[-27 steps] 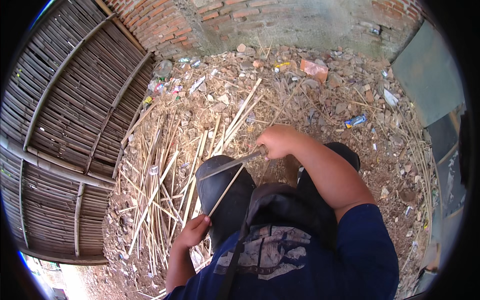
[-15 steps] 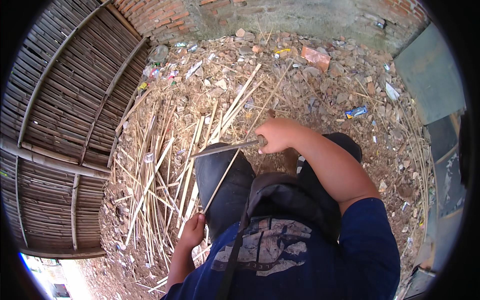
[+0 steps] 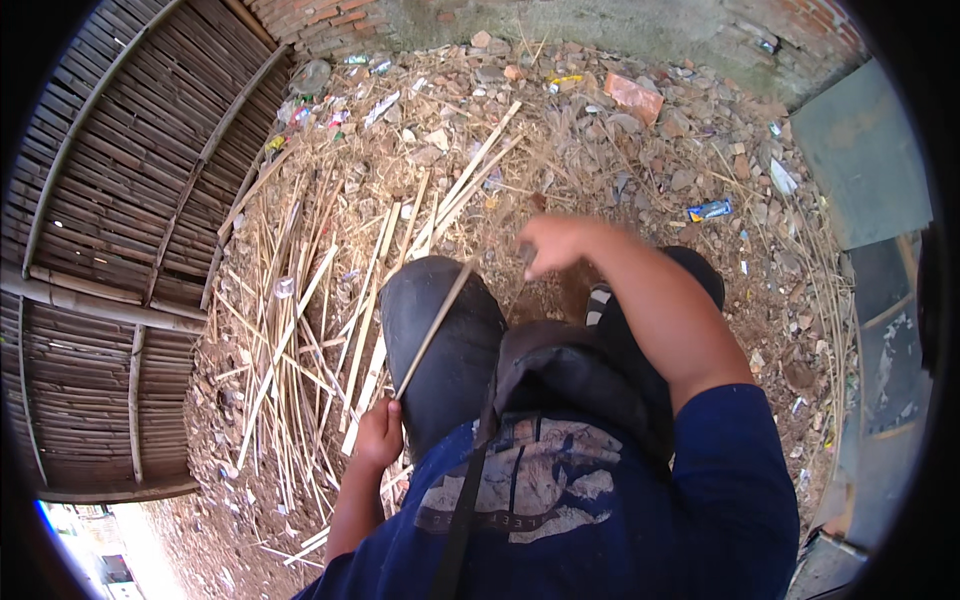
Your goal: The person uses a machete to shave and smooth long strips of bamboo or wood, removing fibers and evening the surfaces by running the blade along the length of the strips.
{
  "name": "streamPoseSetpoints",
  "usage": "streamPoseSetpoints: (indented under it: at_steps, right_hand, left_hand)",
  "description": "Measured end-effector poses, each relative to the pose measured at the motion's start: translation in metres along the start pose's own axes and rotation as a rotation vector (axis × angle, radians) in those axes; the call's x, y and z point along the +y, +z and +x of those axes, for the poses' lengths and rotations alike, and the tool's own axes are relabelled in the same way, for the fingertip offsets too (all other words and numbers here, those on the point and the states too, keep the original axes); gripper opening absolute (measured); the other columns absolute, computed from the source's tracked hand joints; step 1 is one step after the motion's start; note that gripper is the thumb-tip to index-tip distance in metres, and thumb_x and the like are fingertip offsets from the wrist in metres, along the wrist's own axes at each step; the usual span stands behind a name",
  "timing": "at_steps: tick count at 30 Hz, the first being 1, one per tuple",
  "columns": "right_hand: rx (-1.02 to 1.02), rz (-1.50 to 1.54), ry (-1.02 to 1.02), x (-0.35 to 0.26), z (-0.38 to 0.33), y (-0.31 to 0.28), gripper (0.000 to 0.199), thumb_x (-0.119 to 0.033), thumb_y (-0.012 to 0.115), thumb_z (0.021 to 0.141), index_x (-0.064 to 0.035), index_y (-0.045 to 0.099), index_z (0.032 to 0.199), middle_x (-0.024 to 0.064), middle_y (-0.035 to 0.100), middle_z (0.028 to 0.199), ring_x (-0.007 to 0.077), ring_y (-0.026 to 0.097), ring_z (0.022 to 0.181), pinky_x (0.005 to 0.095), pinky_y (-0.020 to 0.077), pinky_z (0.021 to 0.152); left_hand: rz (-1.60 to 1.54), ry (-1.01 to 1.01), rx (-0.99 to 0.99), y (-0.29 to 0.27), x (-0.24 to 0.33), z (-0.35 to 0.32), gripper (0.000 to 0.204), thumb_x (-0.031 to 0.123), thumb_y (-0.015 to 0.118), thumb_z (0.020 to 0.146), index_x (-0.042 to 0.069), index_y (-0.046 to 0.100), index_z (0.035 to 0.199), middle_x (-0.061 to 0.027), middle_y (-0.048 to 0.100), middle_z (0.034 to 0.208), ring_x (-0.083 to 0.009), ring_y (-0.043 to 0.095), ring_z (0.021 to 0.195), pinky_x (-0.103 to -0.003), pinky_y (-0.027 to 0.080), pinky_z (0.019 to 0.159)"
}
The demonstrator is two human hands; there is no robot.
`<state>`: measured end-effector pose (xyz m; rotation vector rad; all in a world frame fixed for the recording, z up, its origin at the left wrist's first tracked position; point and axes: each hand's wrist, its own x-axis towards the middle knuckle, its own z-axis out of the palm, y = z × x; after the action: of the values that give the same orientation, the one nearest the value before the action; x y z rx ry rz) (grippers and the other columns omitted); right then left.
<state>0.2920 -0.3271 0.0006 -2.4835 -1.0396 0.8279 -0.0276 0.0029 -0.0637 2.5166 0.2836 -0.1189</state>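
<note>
My left hand [image 3: 378, 432] is closed round the lower end of a thin bamboo strip [image 3: 432, 330]. The strip slants up and to the right across my left thigh, its far end blurred past the knee. My right hand [image 3: 556, 244], slightly smeared by motion, is closed round the handle of a knife [image 3: 527, 256], beyond the gap between my knees. In the current picture the blade is too blurred to make out. A gap shows between the right hand and the strip's far end.
Split bamboo strips [image 3: 290, 350] lie in a loose pile left of my leg. Stones, shavings and litter cover the ground ahead, with a reddish brick piece [image 3: 633, 98]. A bamboo-slat wall [image 3: 120, 180] stands left, a brick wall [image 3: 450, 28] ahead, grey panels [image 3: 865, 160] right.
My right hand has risen slightly with the knife, whose blade lay across the strip before. The strip's far end now shows near the left knee instead of reaching far beyond it.
</note>
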Motion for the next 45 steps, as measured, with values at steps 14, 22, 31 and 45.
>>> streamPoseSetpoints:
  at_steps: [14,22,31,45]
  right_hand:
    - [0.195,0.005,0.150,0.047,0.019,0.015,0.049,-0.021,0.071,0.078,-0.0013,0.068,0.124,0.0224,0.070,0.114,0.0335,0.069,0.105,0.0438,0.0553,0.089]
    - [0.309,0.054,0.191,0.040,0.020,0.001,0.035,-0.016,0.065,0.082,-0.0004,0.071,0.112,0.0192,0.071,0.097,0.0311,0.070,0.091,0.0446,0.0559,0.080]
    - [0.231,-0.147,0.021,-0.006,-0.015,-0.013,0.031,-0.035,0.081,0.078,-0.0146,0.075,0.099,0.0112,0.073,0.091,0.0329,0.072,0.092,0.0475,0.0568,0.079]
    - [0.169,-0.037,0.106,0.039,0.024,0.011,0.044,-0.026,0.075,0.076,-0.0045,0.072,0.115,0.0202,0.072,0.108,0.0353,0.070,0.103,0.0454,0.0562,0.090]
  left_hand:
    - [0.152,-0.032,0.057,-0.002,0.015,0.002,0.039,0.031,0.041,0.108,0.002,0.057,0.087,-0.0260,0.061,0.069,-0.0496,0.061,0.068,-0.057,0.045,0.062]
    - [0.160,-0.057,0.056,-0.015,0.028,-0.004,0.036,0.029,0.044,0.107,0.002,0.056,0.087,-0.0275,0.062,0.071,-0.0511,0.061,0.070,-0.058,0.045,0.064]
    - [0.126,-0.088,0.046,-0.019,0.043,-0.003,0.039,0.031,0.044,0.108,0.000,0.058,0.087,-0.0271,0.062,0.073,-0.0502,0.061,0.073,-0.058,0.043,0.065]
    - [0.249,-0.071,0.014,-0.021,0.040,0.015,0.035,0.031,0.046,0.107,0.002,0.055,0.090,-0.0289,0.062,0.072,-0.0526,0.062,0.073,-0.060,0.045,0.066]
